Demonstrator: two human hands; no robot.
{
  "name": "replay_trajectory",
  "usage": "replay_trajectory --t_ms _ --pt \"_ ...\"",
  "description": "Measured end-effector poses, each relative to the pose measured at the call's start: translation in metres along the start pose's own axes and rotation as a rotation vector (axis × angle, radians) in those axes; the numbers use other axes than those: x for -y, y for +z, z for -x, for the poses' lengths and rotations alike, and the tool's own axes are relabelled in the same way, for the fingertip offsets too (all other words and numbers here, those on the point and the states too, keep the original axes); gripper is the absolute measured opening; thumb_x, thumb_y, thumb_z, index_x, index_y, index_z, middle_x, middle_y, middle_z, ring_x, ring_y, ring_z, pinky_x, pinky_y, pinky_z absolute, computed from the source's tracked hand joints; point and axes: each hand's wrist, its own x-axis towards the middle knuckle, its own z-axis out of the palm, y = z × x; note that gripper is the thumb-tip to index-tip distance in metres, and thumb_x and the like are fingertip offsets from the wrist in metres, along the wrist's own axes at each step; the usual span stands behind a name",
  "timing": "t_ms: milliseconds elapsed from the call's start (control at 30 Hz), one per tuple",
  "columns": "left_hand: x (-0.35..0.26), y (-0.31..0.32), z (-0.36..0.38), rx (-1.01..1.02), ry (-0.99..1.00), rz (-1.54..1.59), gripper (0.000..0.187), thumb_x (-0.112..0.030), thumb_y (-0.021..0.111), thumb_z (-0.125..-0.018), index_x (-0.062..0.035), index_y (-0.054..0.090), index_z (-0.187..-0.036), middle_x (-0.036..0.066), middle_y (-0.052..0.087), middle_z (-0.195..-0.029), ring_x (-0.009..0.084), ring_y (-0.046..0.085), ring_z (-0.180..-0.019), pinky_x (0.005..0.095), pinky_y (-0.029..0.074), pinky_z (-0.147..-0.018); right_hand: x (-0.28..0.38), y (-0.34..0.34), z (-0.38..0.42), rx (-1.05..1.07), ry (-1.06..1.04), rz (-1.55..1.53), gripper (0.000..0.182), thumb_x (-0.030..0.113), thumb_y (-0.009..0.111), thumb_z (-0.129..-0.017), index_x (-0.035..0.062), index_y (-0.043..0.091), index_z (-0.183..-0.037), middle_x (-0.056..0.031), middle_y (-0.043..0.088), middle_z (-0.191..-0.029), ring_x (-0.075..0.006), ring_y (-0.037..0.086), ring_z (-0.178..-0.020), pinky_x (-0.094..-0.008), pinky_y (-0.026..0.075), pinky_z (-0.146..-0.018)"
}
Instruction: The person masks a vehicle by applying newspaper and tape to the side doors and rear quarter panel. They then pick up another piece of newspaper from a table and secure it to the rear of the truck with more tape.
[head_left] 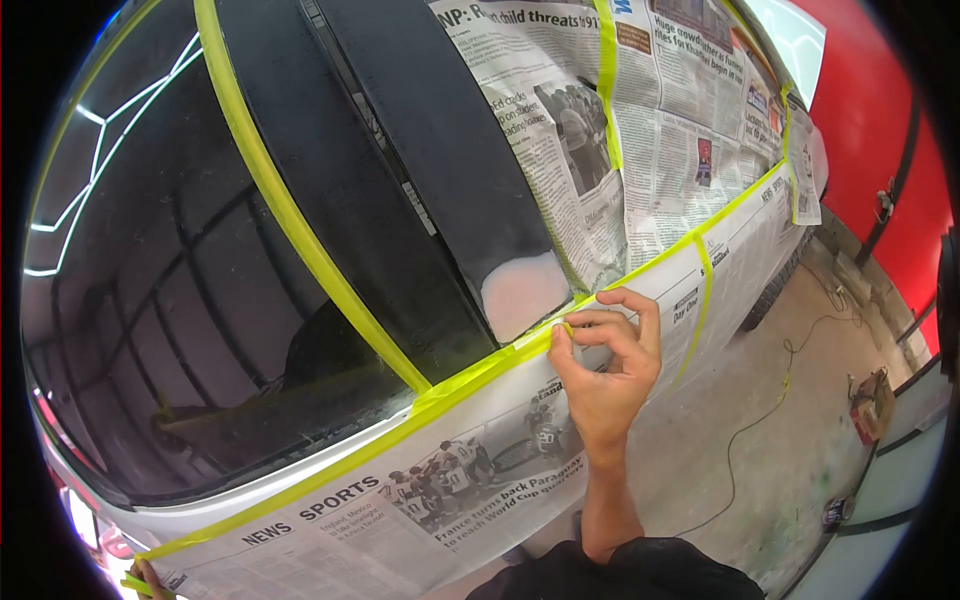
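My right hand (610, 370) is closed in a pinch on yellow masking tape (478, 368) at the lower edge of a car's black window pillar. The tape runs along the top of newspaper sheets (320, 530) that cover the car's side. Just above my fingertips is a pale pinkish-white patch (525, 295) on the black panel. At the bottom left corner, my left hand (150, 578) shows only in part, its fingers bent around a bit of yellow tape (134, 583). The rest of that hand is out of view.
Dark glossy window glass (180, 290) fills the left, bordered by a yellow tape strip (290, 215). More newspaper (670, 130) covers the upper right. A cable (735, 460) crosses the concrete floor near a reddish box (872, 405); a red panel (870, 80) stands behind.
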Motion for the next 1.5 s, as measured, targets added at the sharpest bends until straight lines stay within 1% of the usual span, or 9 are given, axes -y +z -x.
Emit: replay_trajectory --t_ms 67,167,233,367,400,467,533,1133,1500 --pt "0.005 0.002 0.001 0.015 -0.021 0.070 0.044 -0.017 0.080 -0.097 0.0095 0.065 -0.130 0.015 0.070 -0.110 0.0208 0.068 -0.101 0.0321 0.058 -0.088 0.002 0.000 -0.001 -0.005 -0.013 0.018 0.023 -0.011 0.082 -0.069 0.0052 0.067 -0.074 -0.0099 0.069 -0.104 -0.0224 0.072 -0.104 -0.0352 0.056 -0.085" --pt "0.067 -0.040 -0.042 0.031 0.056 -0.058 0.040 -0.015 0.080 -0.097 0.0084 0.066 -0.128 0.014 0.070 -0.109 0.0205 0.067 -0.098 0.0330 0.057 -0.087 0.003 0.000 -0.005 -0.002 -0.041 0.053 0.022 -0.011 0.082 -0.069 0.0050 0.068 -0.074 -0.0093 0.070 -0.100 -0.0226 0.072 -0.104 -0.0352 0.056 -0.084" --pt "0.099 -0.064 -0.081 0.092 0.082 -0.130 0.034 -0.018 0.074 -0.101 0.0059 0.066 -0.125 0.011 0.066 -0.107 0.0182 0.064 -0.098 0.0317 0.053 -0.087 0.005 -0.001 -0.006 -0.004 -0.041 0.060 0.022 -0.011 0.082 -0.069 0.0049 0.069 -0.075 -0.0089 0.071 -0.098 -0.0224 0.072 -0.103 -0.0350 0.056 -0.084" --pt "0.142 -0.094 -0.138 0.214 0.129 -0.270 0.028 -0.025 0.062 -0.110 0.0009 0.065 -0.119 0.005 0.060 -0.103 0.0137 0.058 -0.096 0.0291 0.045 -0.089 0.005 -0.003 -0.006 0.024 -0.052 0.095 0.021 -0.011 0.083 -0.069 0.0042 0.069 -0.074 -0.0096 0.067 -0.104 -0.0208 0.073 -0.097 -0.0347 0.056 -0.084" --pt "0.130 -0.091 -0.123 0.186 0.125 -0.236 0.028 -0.023 0.065 -0.108 0.0024 0.066 -0.120 0.006 0.062 -0.103 0.0146 0.059 -0.095 0.0298 0.047 -0.087 0.007 -0.001 -0.004 0.019 -0.020 0.080 0.021 -0.011 0.083 -0.069 0.0040 0.068 -0.074 -0.0096 0.066 -0.106 -0.0203 0.073 -0.095 -0.0346 0.056 -0.084" --pt "0.067 -0.041 -0.053 0.052 0.101 -0.112 0.031 -0.019 0.071 -0.103 0.0055 0.067 -0.121 0.009 0.065 -0.105 0.0165 0.062 -0.095 0.0313 0.051 -0.085 0.008 0.001 -0.002 0.013 0.020 0.067 0.022 -0.011 0.083 -0.069 0.0036 0.068 -0.073 -0.0098 0.064 -0.109 -0.0196 0.073 -0.091 -0.0345 0.056 -0.084" --pt "0.038 -0.016 -0.022 -0.001 0.099 -0.052 0.035 -0.015 0.078 -0.099 0.0086 0.068 -0.123 0.011 0.069 -0.107 0.0183 0.065 -0.094 0.0328 0.055 -0.083 0.007 0.002 -0.001 0.013 0.036 0.073 0.022 -0.011 0.083 -0.069 0.0031 0.067 -0.073 -0.0098 0.062 -0.111 -0.0191 0.073 -0.089 -0.0345 0.055 -0.084" --pt "0.052 -0.013 -0.022 0.007 0.069 -0.098 0.038 -0.017 0.079 -0.098 0.0095 0.068 -0.124 0.012 0.070 -0.108 0.0190 0.065 -0.095 0.0335 0.055 -0.085 0.009 0.001 -0.007 0.046 0.013 0.126 0.023 -0.013 0.082 -0.069 0.0026 0.066 -0.073 -0.0090 0.064 -0.104 -0.0194 0.071 -0.094 -0.0337 0.054 -0.081" --pt "0.053 -0.008 -0.022 0.001 0.050 -0.117 0.041 -0.018 0.079 -0.098 0.0098 0.068 -0.125 0.013 0.070 -0.109 0.0193 0.065 -0.096 0.0338 0.055 -0.086 0.006 0.003 -0.005 0.051 0.046 0.120 0.024 -0.012 0.084 -0.067 0.0022 0.064 -0.071 -0.0110 0.062 -0.109 -0.0207 0.069 -0.095 -0.0343 0.053 -0.085"
